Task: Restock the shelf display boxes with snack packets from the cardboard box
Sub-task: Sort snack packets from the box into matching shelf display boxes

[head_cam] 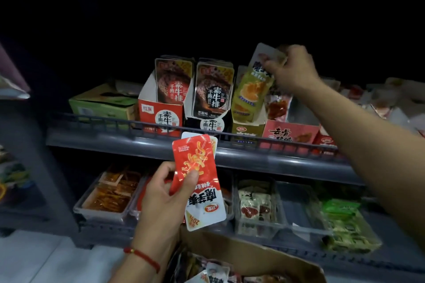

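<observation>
Left hand [165, 193] low at about 6 o'clock, red string bracelet [142, 257] round the wrist, fingers curled round a small stack of red-and-white snack packets [199, 179] held upside down in front of the upper shelf [115, 140] rail. Thumb [190, 177] pressed on the front packet's red half.

Right hand [292, 69] raised at about 2 o'clock, fingers pinching the top of a yellow-green packet [253, 85]; packet tilted, its lower end standing in the yellow display box [246, 131] on the upper shelf. Whether a second packet sits in the same pinch: cannot tell, edges blurred.

Along the upper shelf from 10 to 2 o'clock: a green carton [103, 103], a red display box [161, 117] and a black display box [207, 124] both filled with dark upright packets, then the yellow one, then a pink display box [289, 135] touching its right side.

Lower shelf, 7 to 4 o'clock: clear trays [103, 211] of orange, white and green packets.

Cardboard box [271, 257] at 6 o'clock, just below the left hand, open, loose packets inside.
</observation>
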